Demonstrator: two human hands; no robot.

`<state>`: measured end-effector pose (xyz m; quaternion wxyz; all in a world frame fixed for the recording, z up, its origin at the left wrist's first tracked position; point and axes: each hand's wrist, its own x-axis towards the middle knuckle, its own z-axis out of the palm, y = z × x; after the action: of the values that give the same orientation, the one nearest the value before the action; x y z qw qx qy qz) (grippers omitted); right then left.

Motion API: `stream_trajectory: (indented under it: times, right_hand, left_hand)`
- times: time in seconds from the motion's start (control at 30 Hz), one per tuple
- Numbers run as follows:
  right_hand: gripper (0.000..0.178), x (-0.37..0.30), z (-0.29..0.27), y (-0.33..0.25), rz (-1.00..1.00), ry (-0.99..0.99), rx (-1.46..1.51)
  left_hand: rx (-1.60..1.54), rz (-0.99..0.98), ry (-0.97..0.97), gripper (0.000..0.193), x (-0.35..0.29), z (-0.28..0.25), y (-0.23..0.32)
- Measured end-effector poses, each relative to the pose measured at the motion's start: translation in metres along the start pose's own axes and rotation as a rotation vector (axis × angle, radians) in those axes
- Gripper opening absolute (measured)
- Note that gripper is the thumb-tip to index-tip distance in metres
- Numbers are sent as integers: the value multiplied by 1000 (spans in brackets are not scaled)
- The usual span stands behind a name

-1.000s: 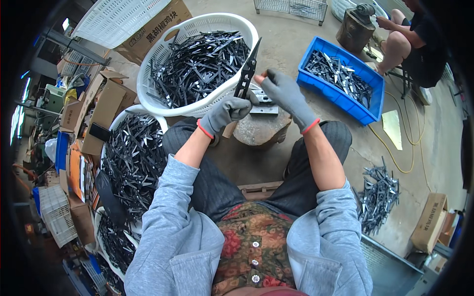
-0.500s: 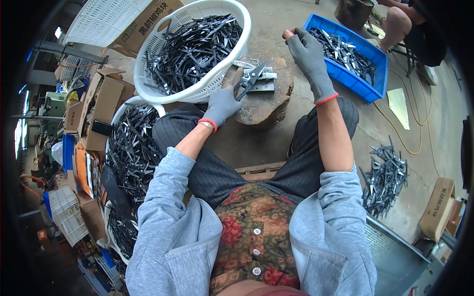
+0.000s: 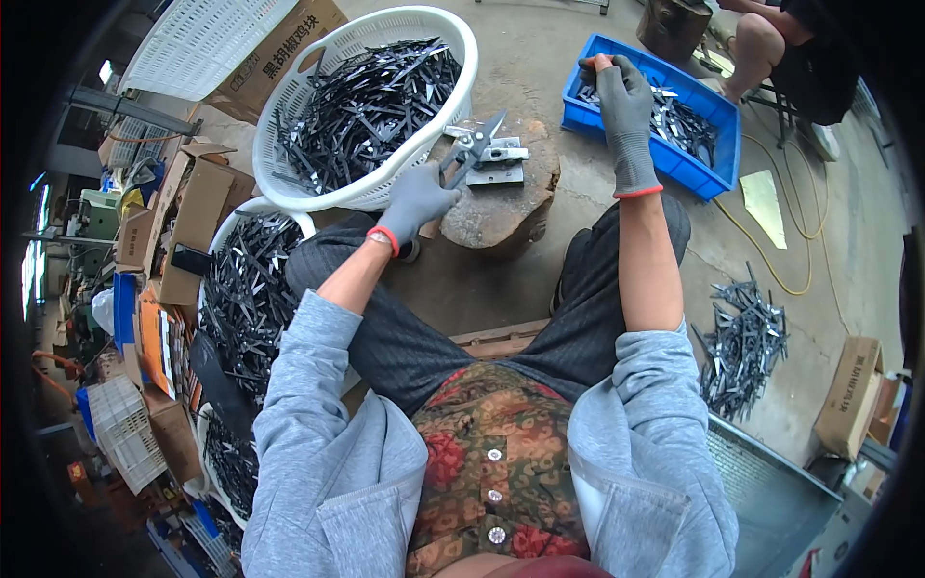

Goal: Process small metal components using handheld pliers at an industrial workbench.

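Gripping dark shears [image 3: 469, 146] in the left hand [image 3: 419, 197], with grey-gloved fingers closed around the handles. Pointing the blades up and to the right, away from the body, over the stump [image 3: 511, 217] and overlapping, in this view, the left side of the metal block [image 3: 496, 177] set on top of it.

Holding the right hand [image 3: 624, 96] raised well apart from the left, in line with the left end of the blue tub [image 3: 665, 164]. Curling the fingers, with the thumb tip bare beyond the grey glove; cannot tell, with the hand so small and turned, whether gripping anything. Wearing red-edged cuffs at both wrists.

Sitting with knees spread on either side of the stump, in a grey jacket [image 3: 318, 433] and dark trousers [image 3: 405, 328].

Just beyond the left hand, heaped high with dark metal parts [image 3: 371, 116] inside a white basket [image 3: 462, 67]. Nearer the left knee, filled likewise in a second white container [image 3: 306, 223]. Inside the blue tub, piled with similar parts. On the floor at right, strewn in a loose pile [image 3: 742, 352], near a carton [image 3: 850, 395]. At upper right, seated beyond the tub, with a bent leg [image 3: 758, 48] showing: a co-worker.
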<state>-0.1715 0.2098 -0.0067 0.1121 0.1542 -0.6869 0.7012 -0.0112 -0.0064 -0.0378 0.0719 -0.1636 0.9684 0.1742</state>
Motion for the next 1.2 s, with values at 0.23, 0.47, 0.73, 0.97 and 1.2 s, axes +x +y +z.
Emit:
stream_trajectory:
  times: [0.23, 0.47, 0.73, 0.97, 1.2]
  right_hand:
    - [21, 12, -29, 0, -151, 252, 235]
    - [22, 7, -30, -8, 20, 207, 509]
    - [19, 8, -25, -13, 188, 243, 646]
    - [25, 5, -26, -6, 258, 203, 569]
    - [24, 2, -16, -5, 248, 164, 639]
  left_hand:
    - [-759, 428, 760, 15, -35, -137, 51]
    - [76, -129, 156, 34, -26, 26, 8]
    - [-220, 19, 527, 35, 4, -26, 13]
    - [93, -164, 39, 50, -19, 47, -12]
    - [-37, 27, 447, 31, -26, -50, 18]
